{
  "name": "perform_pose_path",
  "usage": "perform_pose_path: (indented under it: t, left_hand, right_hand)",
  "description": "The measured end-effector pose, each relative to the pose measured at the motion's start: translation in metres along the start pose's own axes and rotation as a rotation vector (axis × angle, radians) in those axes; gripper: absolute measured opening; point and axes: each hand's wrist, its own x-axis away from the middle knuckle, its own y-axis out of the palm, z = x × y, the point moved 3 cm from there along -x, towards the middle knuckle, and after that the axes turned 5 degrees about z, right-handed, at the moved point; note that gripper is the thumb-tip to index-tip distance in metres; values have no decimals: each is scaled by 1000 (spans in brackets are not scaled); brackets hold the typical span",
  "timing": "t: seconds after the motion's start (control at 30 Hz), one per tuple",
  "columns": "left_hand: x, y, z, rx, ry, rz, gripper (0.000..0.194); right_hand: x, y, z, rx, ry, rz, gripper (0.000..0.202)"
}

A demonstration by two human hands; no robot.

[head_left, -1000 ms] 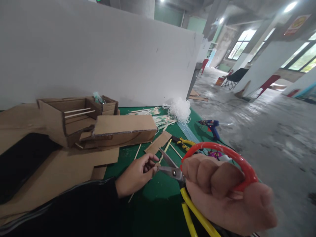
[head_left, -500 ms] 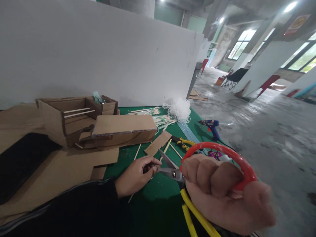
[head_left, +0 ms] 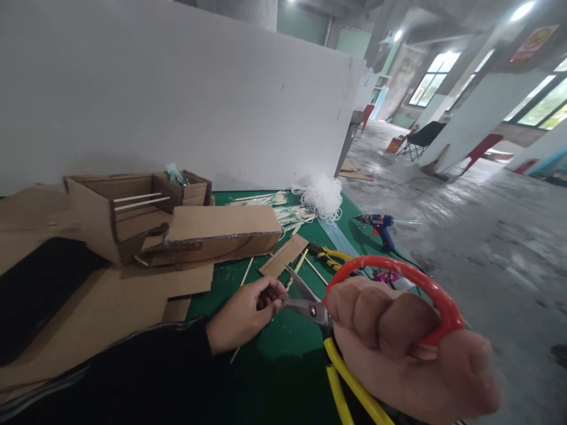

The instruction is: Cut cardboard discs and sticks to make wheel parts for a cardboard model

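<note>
Bare green desk (head_left: 283, 360) gave passage between black sleeve (head_left: 146, 366) and yellow handles (head_left: 338, 389). Ahead of left hand (head_left: 248, 313), cardboard strip (head_left: 283, 256) lay low; long cardboard box (head_left: 225, 233) stood higher, blocking. White panel (head_left: 199, 106) walled off the far side. Right hand (head_left: 398, 336) and red-handled scissors (head_left: 314, 310) crowded near right; pliers (head_left: 333, 255) and glue gun (head_left: 381, 230) obstructed beyond.

A blue pistol-shaped glue gun (head_left: 383, 229) lies at the green tabletop (head_left: 287, 348) right edge; tangled white cord (head_left: 325, 199) sits near the far right corner.
</note>
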Motion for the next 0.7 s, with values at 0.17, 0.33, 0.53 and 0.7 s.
perform_pose_path:
  t: [0.17, 0.33, 0.53, 0.7]
  left_hand:
    - [0, 0, 2, -13, -10, -4, 23]
    - [0, 0, -3, -12, -4, 12, 25]
    - [-1, 1, -2, -29, -10, 15, 22]
    - [0, 0, 5, -48, -24, 20, 20]
  right_hand:
    - [0, 0, 0, 3, 26, -30, 51]
    - [-1, 1, -2, 15, 35, -36, 49]
    - [0, 0, -1, 23, 2, -30, 48]
    - [1, 1, -1, 13, 9, -52, 50]
